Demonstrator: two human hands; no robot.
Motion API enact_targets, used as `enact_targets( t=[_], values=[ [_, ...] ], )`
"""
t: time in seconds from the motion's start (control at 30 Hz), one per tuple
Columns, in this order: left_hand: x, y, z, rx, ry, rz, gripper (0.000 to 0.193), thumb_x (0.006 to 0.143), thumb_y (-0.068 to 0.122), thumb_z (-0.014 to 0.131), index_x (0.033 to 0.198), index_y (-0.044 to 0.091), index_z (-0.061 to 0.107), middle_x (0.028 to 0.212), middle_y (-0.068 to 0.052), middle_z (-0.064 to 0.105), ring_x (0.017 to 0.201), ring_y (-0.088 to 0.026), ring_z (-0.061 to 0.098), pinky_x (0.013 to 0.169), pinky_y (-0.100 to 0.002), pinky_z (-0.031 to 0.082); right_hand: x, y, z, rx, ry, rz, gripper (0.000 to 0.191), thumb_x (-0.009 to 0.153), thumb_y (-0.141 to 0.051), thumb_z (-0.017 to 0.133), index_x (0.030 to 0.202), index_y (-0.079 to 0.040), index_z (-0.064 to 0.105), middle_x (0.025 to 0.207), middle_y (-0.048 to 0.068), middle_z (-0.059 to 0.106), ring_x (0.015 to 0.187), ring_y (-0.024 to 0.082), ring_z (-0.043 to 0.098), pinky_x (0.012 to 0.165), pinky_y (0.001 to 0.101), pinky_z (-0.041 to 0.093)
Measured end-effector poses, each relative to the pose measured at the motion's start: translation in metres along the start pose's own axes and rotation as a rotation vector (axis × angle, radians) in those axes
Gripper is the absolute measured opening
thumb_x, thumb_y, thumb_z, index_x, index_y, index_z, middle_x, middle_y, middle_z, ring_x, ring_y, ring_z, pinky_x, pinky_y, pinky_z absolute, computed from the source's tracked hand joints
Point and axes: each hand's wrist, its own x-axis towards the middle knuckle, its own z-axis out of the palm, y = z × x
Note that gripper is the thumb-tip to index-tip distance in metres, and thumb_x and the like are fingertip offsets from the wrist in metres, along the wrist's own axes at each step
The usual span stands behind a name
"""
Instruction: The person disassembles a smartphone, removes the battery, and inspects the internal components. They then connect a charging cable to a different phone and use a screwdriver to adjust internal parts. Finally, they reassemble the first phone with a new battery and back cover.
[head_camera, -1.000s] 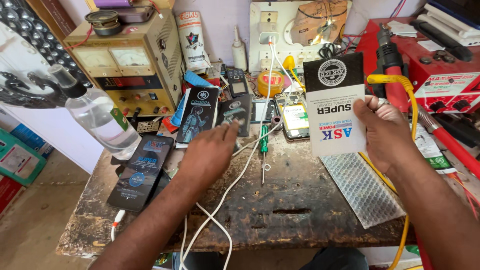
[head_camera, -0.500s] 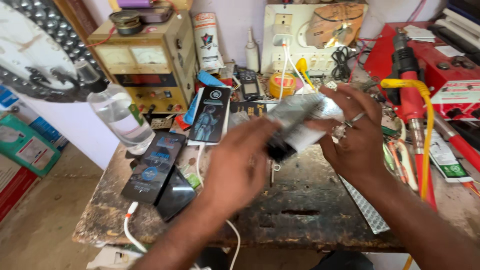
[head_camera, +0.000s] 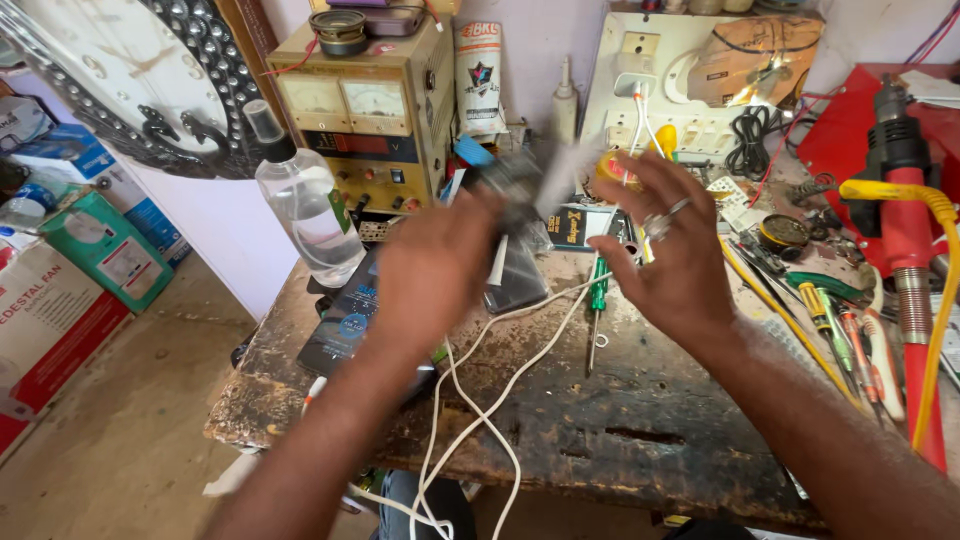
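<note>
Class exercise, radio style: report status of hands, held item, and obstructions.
Left hand gripping blurred packet. Right hand open, fingers spread, beside it. White cables and green screwdriver on bench below.

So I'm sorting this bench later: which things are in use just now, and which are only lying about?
In use:
left hand
right hand
blurred packet between them

Lying about:
green screwdriver
clear bottle
white cable
red heat gun

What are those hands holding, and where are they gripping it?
The left hand grips a blurred dark flat thing by its lower end; the right hand is open, holding nothing.
</note>
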Motion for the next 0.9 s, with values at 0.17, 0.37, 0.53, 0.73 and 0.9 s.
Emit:
enact_targets(
  t=[0.17, 0.37, 0.53, 0.73, 0.9],
  values=[
    [0.010, -0.064, 0.022, 0.010, 0.018, -0.023, 0.037, 0.084, 0.004, 0.068, 0.120, 0.009, 0.067, 0.110, -0.011, 0.074, 0.097, -0.033, 0.071, 0.084, -0.046, 0.056, -0.009, 0.001, -0.020, -0.068, -0.046, 0.086, 0.038, 0.092, -0.022, 0.080, 0.127, -0.010, 0.068, 0.134, 0.009, 0.067, 0.134, 0.033, 0.058, 0.115, 0.0459, 0.043],
    [0.034, -0.085, 0.064, 0.196, 0.018, 0.105, 0.034, 0.091, 0.001, 0.065, 0.124, 0.010, 0.067, 0.117, -0.011, 0.074, 0.104, -0.030, 0.072, 0.089, -0.042, 0.058, -0.051, -0.005, -0.063, -0.157, -0.194, 0.166, 0.032, 0.087, -0.028, 0.079, 0.115, -0.016, 0.071, 0.120, 0.005, 0.073, 0.121, 0.026, 0.066, 0.108, 0.0429, 0.049],
    [0.033, -0.085, 0.094, 0.437, -0.265, 0.168, 0.027, 0.091, 0.007, 0.064, 0.117, 0.009, 0.067, 0.116, -0.012, 0.073, 0.108, -0.025, 0.072, 0.089, -0.040, 0.059, -0.102, -0.028, -0.096, -0.229, -0.220, 0.237, 0.034, 0.083, -0.033, 0.075, 0.113, -0.015, 0.072, 0.121, 0.003, 0.072, 0.122, 0.024, 0.065, 0.108, 0.0421, 0.048],
    [0.011, -0.072, 0.081, 0.322, -0.443, 0.038, 0.029, 0.087, 0.006, 0.067, 0.115, 0.012, 0.067, 0.106, -0.008, 0.072, 0.103, -0.028, 0.071, 0.080, -0.044, 0.055, -0.164, -0.027, -0.117, -0.298, -0.282, 0.597, 0.041, 0.076, -0.034, 0.081, 0.114, -0.019, 0.077, 0.124, 0.006, 0.074, 0.119, 0.021, 0.070, 0.105, 0.0405, 0.052],
    [0.007, -0.065, 0.058, 0.399, -0.606, 0.035, 0.033, 0.086, 0.007, 0.067, 0.118, 0.013, 0.066, 0.111, -0.007, 0.071, 0.104, -0.028, 0.071, 0.085, -0.045, 0.054, -0.191, -0.015, -0.120, -0.339, -0.269, 0.624, 0.038, 0.081, -0.034, 0.081, 0.115, -0.018, 0.076, 0.122, 0.009, 0.074, 0.121, 0.021, 0.069, 0.103, 0.0390, 0.054]
  ],
)
